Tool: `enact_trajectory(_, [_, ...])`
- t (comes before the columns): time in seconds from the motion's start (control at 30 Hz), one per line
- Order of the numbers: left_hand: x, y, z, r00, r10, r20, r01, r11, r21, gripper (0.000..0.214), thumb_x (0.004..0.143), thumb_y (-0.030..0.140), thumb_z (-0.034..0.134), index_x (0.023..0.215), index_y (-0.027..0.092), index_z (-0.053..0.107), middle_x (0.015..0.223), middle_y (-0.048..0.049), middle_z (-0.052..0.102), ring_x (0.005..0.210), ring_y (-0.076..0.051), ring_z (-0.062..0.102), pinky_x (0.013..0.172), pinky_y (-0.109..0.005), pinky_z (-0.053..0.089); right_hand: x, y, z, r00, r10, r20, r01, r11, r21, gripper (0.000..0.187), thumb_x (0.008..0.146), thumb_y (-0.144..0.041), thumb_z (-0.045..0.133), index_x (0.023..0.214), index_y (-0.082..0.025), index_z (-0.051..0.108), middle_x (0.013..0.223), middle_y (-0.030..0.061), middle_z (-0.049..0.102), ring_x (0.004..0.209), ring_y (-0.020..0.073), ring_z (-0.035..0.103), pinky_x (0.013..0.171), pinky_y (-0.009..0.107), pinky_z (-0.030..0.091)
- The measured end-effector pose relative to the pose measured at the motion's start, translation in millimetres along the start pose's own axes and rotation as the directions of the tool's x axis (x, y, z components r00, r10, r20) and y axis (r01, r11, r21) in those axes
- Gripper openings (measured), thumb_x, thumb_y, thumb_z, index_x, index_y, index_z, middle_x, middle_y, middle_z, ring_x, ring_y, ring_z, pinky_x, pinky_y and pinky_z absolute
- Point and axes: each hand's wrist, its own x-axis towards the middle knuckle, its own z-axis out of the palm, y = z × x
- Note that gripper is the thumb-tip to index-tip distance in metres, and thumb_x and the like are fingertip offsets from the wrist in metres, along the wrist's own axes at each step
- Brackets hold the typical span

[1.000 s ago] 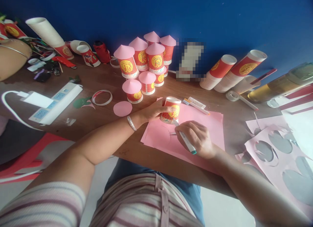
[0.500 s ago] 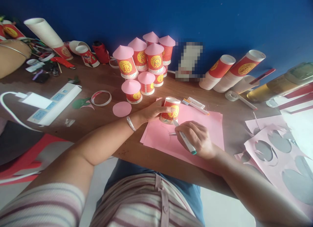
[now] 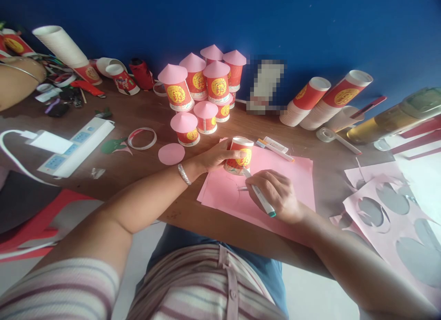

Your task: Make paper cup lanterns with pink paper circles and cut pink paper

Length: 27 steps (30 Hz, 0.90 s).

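My left hand [image 3: 219,156] is closed around a red paper cup [image 3: 243,163] with a yellow emblem and a white band low down. The cup is over a stack of pink paper [image 3: 292,182]. In my right hand [image 3: 275,191] is a white marker [image 3: 262,199] with a green end, its tip at the lower right side of the cup. Part of a small thin object [image 3: 242,188] shows on the paper beside the marker; its kind I cannot make out. More markers [image 3: 275,149] lie along the paper's far edge.
Several red cups with pink cone tops [image 3: 184,122] stand behind, near the blue wall. Cup stacks [image 3: 306,104], a tape roll [image 3: 324,135] and cut pink paper [image 3: 358,205] are on the right. A power strip [image 3: 77,148] lies left. Another person's arm [image 3: 20,81] shows at the left edge.
My hands, the cup and the marker keep almost the same positions. The whole view has shifted very slightly.
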Motion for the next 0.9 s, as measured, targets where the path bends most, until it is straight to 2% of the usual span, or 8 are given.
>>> enact_trajectory(0.13, [0.4, 0.2, 0.0, 1.000, 0.005, -0.001, -0.005, 1.000, -0.002, 0.040, 0.070, 0.035, 0.092, 0.091, 0.014, 0.064, 0.076, 0.0000, 0.066, 0.066, -0.011, 0.061, 0.065, -0.026, 0.052, 0.7, -0.8, 1.0, 1.000, -0.017, -0.007, 0.017, 1.000, 0.005, 0.021, 0.093, -0.002, 0.065, 0.109, -0.015, 0.060, 0.080, 0.0042, 0.069, 0.069, 0.0164, 0.066, 0.065, 0.030, 0.057])
enact_trajectory(0.37, [0.2, -1.5, -2.0, 1.000, 0.008, 0.016, -0.008, 1.000, 0.005, 0.040, 0.072, 0.038, 0.091, 0.089, 0.014, 0.064, 0.075, -0.0010, 0.065, 0.066, -0.011, 0.060, 0.065, -0.025, 0.051, 0.7, -0.7, 1.6, 1.000, -0.017, -0.026, 0.017, 1.000, -0.007, 0.019, 0.095, -0.004, 0.063, 0.109, -0.017, 0.060, 0.080, 0.0025, 0.069, 0.069, 0.0156, 0.066, 0.066, 0.029, 0.057])
enact_trajectory(0.67, [1.9, -5.4, -4.9, 1.000, 0.011, -0.023, -0.013, 0.992, -0.124, 0.039, 0.072, 0.033, 0.090, 0.096, 0.015, 0.065, 0.085, -0.0024, 0.067, 0.075, -0.014, 0.064, 0.068, -0.027, 0.053, -0.8, -2.1, -0.3, 0.999, -0.039, -0.033, 0.038, 0.999, -0.028, 0.021, 0.091, -0.003, 0.065, 0.106, -0.018, 0.061, 0.076, 0.0006, 0.067, 0.065, 0.0146, 0.063, 0.063, 0.028, 0.056])
enact_trajectory(0.9, [3.0, -7.1, -6.6, 1.000, 0.025, -0.001, -0.025, 0.992, -0.127, 0.038, 0.074, 0.033, 0.089, 0.099, 0.014, 0.067, 0.086, -0.0036, 0.066, 0.077, -0.014, 0.064, 0.069, -0.027, 0.053, -0.7, -0.6, -1.1, 0.999, -0.027, -0.024, 0.027, 1.000, -0.015, 0.021, 0.092, -0.003, 0.065, 0.106, -0.019, 0.061, 0.077, 0.0004, 0.068, 0.066, 0.0144, 0.064, 0.063, 0.028, 0.054])
